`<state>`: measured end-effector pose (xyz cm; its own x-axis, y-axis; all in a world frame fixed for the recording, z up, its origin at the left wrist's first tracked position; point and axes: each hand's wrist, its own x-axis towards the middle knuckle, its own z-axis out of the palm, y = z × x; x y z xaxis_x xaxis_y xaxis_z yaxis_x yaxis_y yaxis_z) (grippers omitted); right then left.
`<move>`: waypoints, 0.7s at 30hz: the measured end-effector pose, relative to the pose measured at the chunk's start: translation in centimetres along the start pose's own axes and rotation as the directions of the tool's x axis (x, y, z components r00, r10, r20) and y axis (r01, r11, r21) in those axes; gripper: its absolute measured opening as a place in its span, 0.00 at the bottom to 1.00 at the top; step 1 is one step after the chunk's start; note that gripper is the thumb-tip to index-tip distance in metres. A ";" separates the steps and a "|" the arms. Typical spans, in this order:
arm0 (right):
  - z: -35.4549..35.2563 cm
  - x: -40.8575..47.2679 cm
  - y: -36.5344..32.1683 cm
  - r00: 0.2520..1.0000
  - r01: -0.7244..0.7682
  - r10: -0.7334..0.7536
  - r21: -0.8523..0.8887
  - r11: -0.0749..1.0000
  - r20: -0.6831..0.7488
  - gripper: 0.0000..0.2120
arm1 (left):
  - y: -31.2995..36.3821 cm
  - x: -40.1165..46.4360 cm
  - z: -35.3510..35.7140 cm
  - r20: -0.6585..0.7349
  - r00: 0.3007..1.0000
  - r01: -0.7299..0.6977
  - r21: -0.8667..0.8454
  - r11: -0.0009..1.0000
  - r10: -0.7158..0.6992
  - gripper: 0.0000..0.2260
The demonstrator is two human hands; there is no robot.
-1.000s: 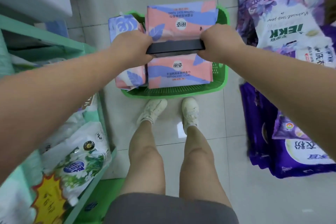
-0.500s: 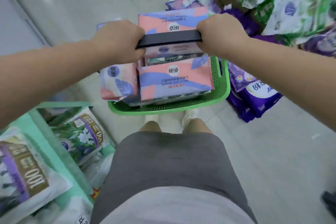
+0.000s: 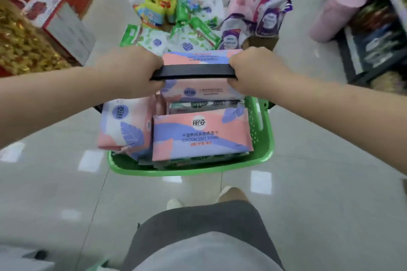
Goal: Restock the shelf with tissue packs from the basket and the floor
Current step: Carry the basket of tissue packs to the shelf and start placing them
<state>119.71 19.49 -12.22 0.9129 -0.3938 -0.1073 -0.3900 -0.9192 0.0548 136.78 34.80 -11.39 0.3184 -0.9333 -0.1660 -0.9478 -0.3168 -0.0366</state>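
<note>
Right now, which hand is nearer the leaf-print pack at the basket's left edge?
Left. The left hand grips the handle just above that leaf-print pack; the right hand grips the handle's far end.

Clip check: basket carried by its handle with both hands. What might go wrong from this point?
The tissue pack at the left hangs over the green basket rim and may slide out. The piled packs rise to the black handle, so tilting could spill the top pack. Goods on the floor lie just ahead of the basket: a bump or trip risk.

Tissue packs [image 3: 201,136] lie stacked in the basket [image 3: 261,138], beneath its handle [image 3: 193,72], above the floor [image 3: 308,182].
</note>
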 end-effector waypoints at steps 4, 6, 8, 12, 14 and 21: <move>-1.0 -6.2 7.8 0.973 -0.230 0.229 0.091 0.969 0.020 0.11 | 8.0 6.5 -4.1 0.035 0.982 -0.190 0.064 0.980 0.188 0.11; -1.2 -9.2 11.6 0.942 -0.335 0.335 0.121 0.935 0.020 0.13 | 12.7 9.8 -5.9 0.051 0.961 -0.276 0.091 0.957 0.272 0.14; -1.0 -12.3 15.3 0.904 -0.426 0.427 0.124 0.896 0.019 0.14 | 17.5 12.8 -7.2 0.073 0.930 -0.367 0.103 0.925 0.361 0.14; -0.1 -18.9 22.3 0.799 -0.597 0.600 0.145 0.789 0.022 0.12 | 27.6 18.4 -8.2 0.072 0.841 -0.541 0.126 0.832 0.536 0.10; 0.5 -22.5 25.6 0.734 -0.675 0.678 0.144 0.724 0.036 0.11 | 33.1 20.8 -8.4 0.066 0.775 -0.631 0.144 0.762 0.629 0.07; 3.7 -34.3 36.6 0.454 -0.889 0.884 0.126 0.441 0.112 0.11 | 53.9 27.8 -8.2 0.109 0.503 -0.856 0.201 0.477 0.857 0.07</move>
<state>73.68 -0.70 -10.17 0.0562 -0.9922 -0.1112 -0.9984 -0.0559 -0.0054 94.68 -9.63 -9.86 -0.6543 -0.7228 -0.2223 -0.7281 0.6816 -0.0732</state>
